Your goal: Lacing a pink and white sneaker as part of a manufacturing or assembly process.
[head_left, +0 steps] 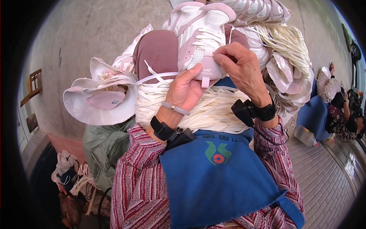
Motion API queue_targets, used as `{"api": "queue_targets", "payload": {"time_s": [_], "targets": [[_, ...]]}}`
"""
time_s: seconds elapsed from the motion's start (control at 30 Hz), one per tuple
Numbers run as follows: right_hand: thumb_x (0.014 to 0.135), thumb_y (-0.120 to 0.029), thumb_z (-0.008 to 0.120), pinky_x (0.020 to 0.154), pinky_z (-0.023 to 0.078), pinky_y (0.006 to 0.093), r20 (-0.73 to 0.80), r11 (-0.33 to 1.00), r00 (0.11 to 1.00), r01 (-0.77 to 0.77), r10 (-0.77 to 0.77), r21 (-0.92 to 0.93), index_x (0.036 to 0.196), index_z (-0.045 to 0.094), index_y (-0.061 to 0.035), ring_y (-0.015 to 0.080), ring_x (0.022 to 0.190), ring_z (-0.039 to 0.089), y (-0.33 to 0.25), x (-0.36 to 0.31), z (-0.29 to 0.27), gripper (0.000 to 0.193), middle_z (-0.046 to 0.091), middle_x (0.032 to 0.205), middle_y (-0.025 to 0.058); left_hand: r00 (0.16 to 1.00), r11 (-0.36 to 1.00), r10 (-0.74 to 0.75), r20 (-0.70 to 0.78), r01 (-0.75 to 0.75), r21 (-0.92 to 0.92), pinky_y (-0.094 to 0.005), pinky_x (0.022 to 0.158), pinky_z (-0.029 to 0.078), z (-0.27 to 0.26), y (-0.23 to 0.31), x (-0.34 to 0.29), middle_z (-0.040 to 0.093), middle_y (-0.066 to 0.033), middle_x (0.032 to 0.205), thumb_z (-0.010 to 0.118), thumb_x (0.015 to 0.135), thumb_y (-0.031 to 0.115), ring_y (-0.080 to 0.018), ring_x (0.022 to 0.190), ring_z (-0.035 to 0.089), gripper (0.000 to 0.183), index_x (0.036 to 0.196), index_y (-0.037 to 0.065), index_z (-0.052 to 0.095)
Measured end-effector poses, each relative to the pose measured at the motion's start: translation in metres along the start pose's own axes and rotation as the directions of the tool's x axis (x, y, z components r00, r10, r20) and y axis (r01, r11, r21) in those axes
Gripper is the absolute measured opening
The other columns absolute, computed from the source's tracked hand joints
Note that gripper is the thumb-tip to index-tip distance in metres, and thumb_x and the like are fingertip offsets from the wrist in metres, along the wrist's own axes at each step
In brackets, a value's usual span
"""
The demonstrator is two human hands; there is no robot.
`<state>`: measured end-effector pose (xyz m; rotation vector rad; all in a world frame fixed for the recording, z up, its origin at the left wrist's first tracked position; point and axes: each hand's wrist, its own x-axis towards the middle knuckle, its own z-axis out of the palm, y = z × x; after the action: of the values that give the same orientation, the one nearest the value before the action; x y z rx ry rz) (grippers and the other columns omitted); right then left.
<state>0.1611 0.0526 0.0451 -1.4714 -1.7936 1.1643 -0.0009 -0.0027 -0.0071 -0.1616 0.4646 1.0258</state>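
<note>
Far left: wooden frame (31,96) at edge of concrete floor (91,34). Lower left: grey-green sack (106,143), crumpled. Right: whitish jug (304,135) by brick paving (316,175); beyond it, co-worker (337,114), dark patterned top. Upper right: black wheel (355,50).

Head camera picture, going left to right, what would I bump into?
Wooden frame → pale pink insole-shaped piece → left hand → right hand → clear plastic jug → black wheel.
</note>
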Motion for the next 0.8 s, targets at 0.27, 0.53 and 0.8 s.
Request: {"api": "queue_targets", "payload": {"time_s": [0.27, 0.53, 0.8], "targets": [[0.082, -0.004, 0.063, 0.063, 0.048, 0.0309, -0.033, 0.997, 0.998, -0.059, 0.061, 0.047, 0.088, 0.063, 0.0016, 0.0226, 0.068, 0.062, -0.007, 0.002, 0.007, 0.008, 0.062, 0.075, 0.0127, 1.000, 1.000, 0.000, 0.001, 0.000, 0.022, -0.0480, 0.111, 0.036, -0.002, 0.000, 0.001, 0.049, -0.0152, 0.133, 0.048, 0.098, 0.013, -0.0274, 0.125, 0.048, 0.043, 0.136, -0.002, 0.034], [0.085, -0.001, 0.060, 0.063, 0.050, 0.0316, -0.090, 0.901, 0.943, 0.274, -0.321, -0.337, 0.094, 0.063, -0.0018, 0.0253, 0.070, 0.064, -0.006, 0.002, 0.017, 0.010, 0.064, 0.082, 0.0125, 1.000, 1.000, -0.014, 0.019, 0.014, 0.007, -0.0443, 0.106, 0.041, -0.005, 0.000, 0.001, 0.054, -0.0137, 0.127, 0.047, 0.099, 0.014, -0.0239, 0.120, 0.052, 0.039, 0.133, -0.001, 0.040], [0.078, -0.007, 0.063, 0.068, 0.047, 0.0387, -0.052, 0.842, 0.926, 0.315, -0.374, -0.439, 0.092, 0.064, -0.0083, 0.0287, 0.077, 0.059, -0.010, 0.000, 0.019, 0.013, 0.056, 0.078, 0.0096, 0.997, 0.999, 0.042, 0.068, -0.041, -0.010, -0.0430, 0.099, 0.047, -0.003, -0.003, 0.000, 0.057, -0.0149, 0.121, 0.049, 0.096, 0.009, -0.0243, 0.112, 0.057, 0.036, 0.129, -0.003, 0.043]]}}
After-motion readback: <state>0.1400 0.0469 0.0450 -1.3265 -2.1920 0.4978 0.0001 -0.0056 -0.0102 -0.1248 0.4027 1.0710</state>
